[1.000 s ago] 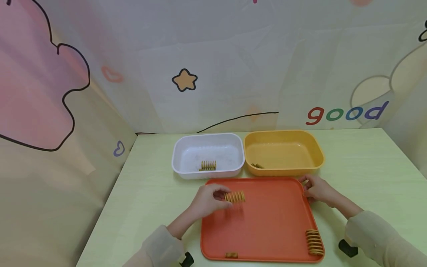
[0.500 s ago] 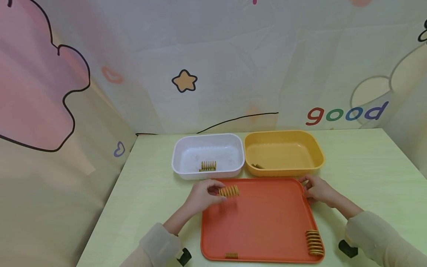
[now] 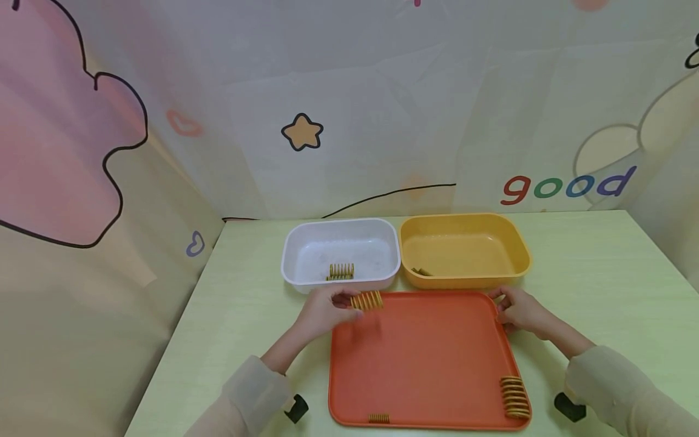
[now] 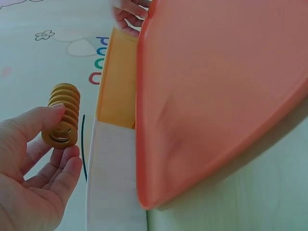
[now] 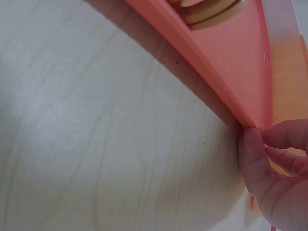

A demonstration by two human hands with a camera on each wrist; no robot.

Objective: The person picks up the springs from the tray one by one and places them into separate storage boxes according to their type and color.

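My left hand (image 3: 323, 314) pinches a yellow coil spring (image 3: 367, 300) between thumb and fingers, above the far left corner of the orange-red tray (image 3: 426, 358). In the left wrist view the spring (image 4: 64, 115) tilts upward, one coil end facing the camera. At the tray's far right corner my right hand (image 3: 523, 312) pinches the rim, thumb and fingers on either side of it in the right wrist view. A large spring (image 3: 514, 397) lies along the tray's right edge. By the near edge sits a small spring (image 3: 379, 418).
Behind the tray stand a white bin (image 3: 306, 255) holding springs near its front wall and a yellow bin (image 3: 464, 249) with small springs in its front left corner. They stand side by side on the pale wooden table (image 3: 240, 303). A printed cloth (image 3: 382, 121) hangs behind.
My left hand has moved away and to the left with the spring, from over the tray's upper left part toward the white bin's front. My right hand stays at the tray's corner.
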